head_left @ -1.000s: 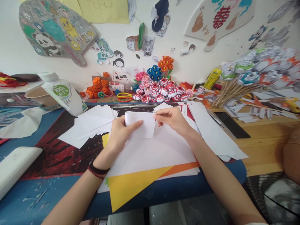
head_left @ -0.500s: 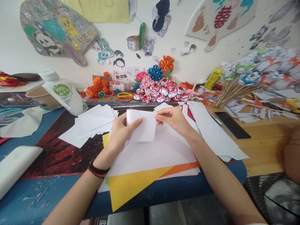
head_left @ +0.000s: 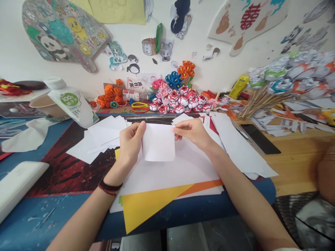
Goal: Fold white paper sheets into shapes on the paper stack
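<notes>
A small square of white paper [head_left: 158, 143] is held up between my two hands. My left hand [head_left: 131, 141] pinches its upper left corner, thumb on top. At its upper right edge, my right hand [head_left: 192, 132] grips the paper between thumb and fingers. Beneath lies a large white sheet [head_left: 167, 176] over yellow paper [head_left: 149, 205] and orange paper [head_left: 201, 187]. Loose white pieces [head_left: 104, 134] are spread to the left of my left hand.
A white bottle [head_left: 73, 104] leans at the back left. Paper flowers [head_left: 180, 101] line the wall. Long white sheets [head_left: 240, 150] and a black phone [head_left: 260, 138] lie right. A white case [head_left: 22, 188] sits left. Part of a person's arm [head_left: 326, 170] shows at the right edge.
My left thumb has moved from the middle of the square to its upper left corner, and my left hand has shifted slightly left. My right hand keeps its hold.
</notes>
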`<action>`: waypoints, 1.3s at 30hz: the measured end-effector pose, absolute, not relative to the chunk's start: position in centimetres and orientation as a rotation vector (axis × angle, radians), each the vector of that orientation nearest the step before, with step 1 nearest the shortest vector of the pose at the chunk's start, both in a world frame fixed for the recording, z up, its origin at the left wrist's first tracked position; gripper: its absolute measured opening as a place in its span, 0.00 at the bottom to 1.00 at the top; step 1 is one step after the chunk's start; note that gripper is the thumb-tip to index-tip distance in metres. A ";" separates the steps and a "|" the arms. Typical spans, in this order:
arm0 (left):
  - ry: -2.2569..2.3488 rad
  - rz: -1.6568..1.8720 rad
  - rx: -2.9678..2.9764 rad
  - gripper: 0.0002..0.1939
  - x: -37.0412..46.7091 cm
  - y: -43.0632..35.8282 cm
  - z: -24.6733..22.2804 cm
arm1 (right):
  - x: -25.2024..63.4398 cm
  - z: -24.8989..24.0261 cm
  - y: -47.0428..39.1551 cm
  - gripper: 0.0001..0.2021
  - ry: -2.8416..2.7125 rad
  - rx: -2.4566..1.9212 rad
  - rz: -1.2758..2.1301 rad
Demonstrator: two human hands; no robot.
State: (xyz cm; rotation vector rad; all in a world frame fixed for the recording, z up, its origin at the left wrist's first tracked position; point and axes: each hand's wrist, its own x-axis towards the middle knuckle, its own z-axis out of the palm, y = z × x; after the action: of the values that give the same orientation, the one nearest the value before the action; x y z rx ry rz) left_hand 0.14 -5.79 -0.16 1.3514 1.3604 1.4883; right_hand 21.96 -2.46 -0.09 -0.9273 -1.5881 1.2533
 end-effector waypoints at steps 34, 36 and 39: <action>1.167 1.067 1.129 0.27 0.3 -6.0 -0.7 | 21.7 -0.4 -2.1 0.19 -1.521 -0.960 1.287; 1.147 1.092 1.124 0.27 0.2 -5.9 -0.7 | 21.7 -0.4 -2.2 0.20 -1.583 -0.955 1.364; 1.154 1.116 1.134 0.28 0.1 -5.8 -0.5 | 21.8 -0.4 -2.2 0.21 -1.645 -0.967 1.380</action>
State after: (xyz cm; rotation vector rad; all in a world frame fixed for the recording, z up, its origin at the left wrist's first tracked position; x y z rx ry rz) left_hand 0.08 -5.85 -0.54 1.1345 1.1537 1.1164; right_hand 21.81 -2.23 -0.36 -0.9672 -1.6452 1.3803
